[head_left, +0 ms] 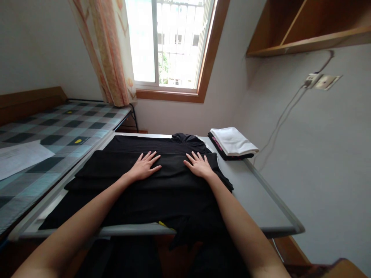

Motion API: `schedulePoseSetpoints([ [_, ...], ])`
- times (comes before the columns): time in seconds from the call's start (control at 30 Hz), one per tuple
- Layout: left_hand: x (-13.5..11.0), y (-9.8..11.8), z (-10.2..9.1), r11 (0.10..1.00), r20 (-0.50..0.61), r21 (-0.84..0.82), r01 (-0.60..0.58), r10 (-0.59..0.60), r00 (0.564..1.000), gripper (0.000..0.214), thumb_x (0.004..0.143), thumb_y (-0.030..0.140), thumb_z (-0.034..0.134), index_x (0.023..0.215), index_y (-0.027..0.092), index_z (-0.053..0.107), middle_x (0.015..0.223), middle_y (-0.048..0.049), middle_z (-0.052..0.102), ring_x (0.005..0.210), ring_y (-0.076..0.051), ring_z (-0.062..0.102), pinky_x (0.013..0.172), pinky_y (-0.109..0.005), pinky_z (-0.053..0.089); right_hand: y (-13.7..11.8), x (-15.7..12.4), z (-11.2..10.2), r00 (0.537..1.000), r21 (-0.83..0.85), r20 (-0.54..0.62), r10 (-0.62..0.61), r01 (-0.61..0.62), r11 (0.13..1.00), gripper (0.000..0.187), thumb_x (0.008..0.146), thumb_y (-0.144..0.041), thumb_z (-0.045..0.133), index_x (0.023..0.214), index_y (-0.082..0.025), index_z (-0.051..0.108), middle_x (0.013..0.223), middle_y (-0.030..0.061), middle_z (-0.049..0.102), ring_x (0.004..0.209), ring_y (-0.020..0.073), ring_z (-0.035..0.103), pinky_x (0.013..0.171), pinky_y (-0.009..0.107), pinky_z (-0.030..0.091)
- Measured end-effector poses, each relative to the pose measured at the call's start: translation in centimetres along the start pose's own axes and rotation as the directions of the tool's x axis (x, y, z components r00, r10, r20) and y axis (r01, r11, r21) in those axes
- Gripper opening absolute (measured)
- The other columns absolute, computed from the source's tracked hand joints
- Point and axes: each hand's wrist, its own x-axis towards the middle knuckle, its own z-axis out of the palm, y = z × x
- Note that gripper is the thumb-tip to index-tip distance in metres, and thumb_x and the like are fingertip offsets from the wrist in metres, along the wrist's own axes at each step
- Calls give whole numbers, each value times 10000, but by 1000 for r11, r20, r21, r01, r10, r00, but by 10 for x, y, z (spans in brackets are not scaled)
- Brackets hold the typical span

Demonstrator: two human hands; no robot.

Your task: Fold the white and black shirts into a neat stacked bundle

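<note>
A black garment (pixel 162 204), which looks like a shirt, is spread across the table with part of it folded over in layers. My left hand (pixel 144 166) lies flat on the folded layer, fingers spread. Level with it, my right hand (pixel 198 164) rests flat on the same cloth toward the right side, its fingers also apart. Bunched dark fabric sits at the far right corner of the garment. Some of the near cloth hangs over the table's front edge, where a small yellow bit shows.
The light table (pixel 261 193) has a raised grey rim. A stack with a folded white cloth (pixel 233 141) on dark cloth sits at its back right. On the left is a bed with a checked mattress (pixel 87 119) and a paper sheet (pixel 23 156). Cables (pixel 279 123) run down the right wall.
</note>
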Motion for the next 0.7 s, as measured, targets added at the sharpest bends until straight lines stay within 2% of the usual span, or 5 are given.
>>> schedulePoseSetpoints([
  [0.17,-14,-46,-12,977,-38,86,196,-193,980,708,917,633,243,1500,235,293,1571,-84,251,1458,-281,159,1148,-535,121,5,2,0,1000,19,-19,-8,8,1000,719,915,-691,110,1516,-317,237,1603,20,148,1466,266,85,1159,506,42],
  [0.3,-32,-102,-28,905,-1,137,404,-407,913,730,918,602,204,1512,181,252,1562,-132,263,1444,-310,195,1120,-584,155,5,3,1,999,23,-45,-19,20,1000,713,921,-683,130,1512,-306,260,1598,35,174,1462,280,103,1153,516,63],
  [0.43,-48,-152,-47,878,13,250,408,-424,906,681,908,582,269,1446,183,390,1502,-151,378,1387,-356,299,1091,-650,121,4,2,1,998,33,-62,-27,29,999,700,927,-674,158,1505,-299,284,1593,43,194,1457,291,121,1150,524,69],
  [0.57,-57,-178,-61,853,-36,310,421,-432,901,606,910,565,308,1303,165,537,1333,-156,529,1240,-336,465,1067,-549,266,4,2,0,998,35,-62,-28,30,999,698,930,-668,166,1504,-291,291,1593,48,193,1457,294,121,1150,523,71],
  [0.7,-60,-193,-69,833,-125,201,516,-500,857,651,827,698,391,1078,150,637,1122,-106,606,1104,-298,532,950,-399,424,3,2,0,997,33,-69,-30,33,999,696,932,-662,173,1501,-284,300,1590,49,206,1455,296,133,1150,524,78],
])
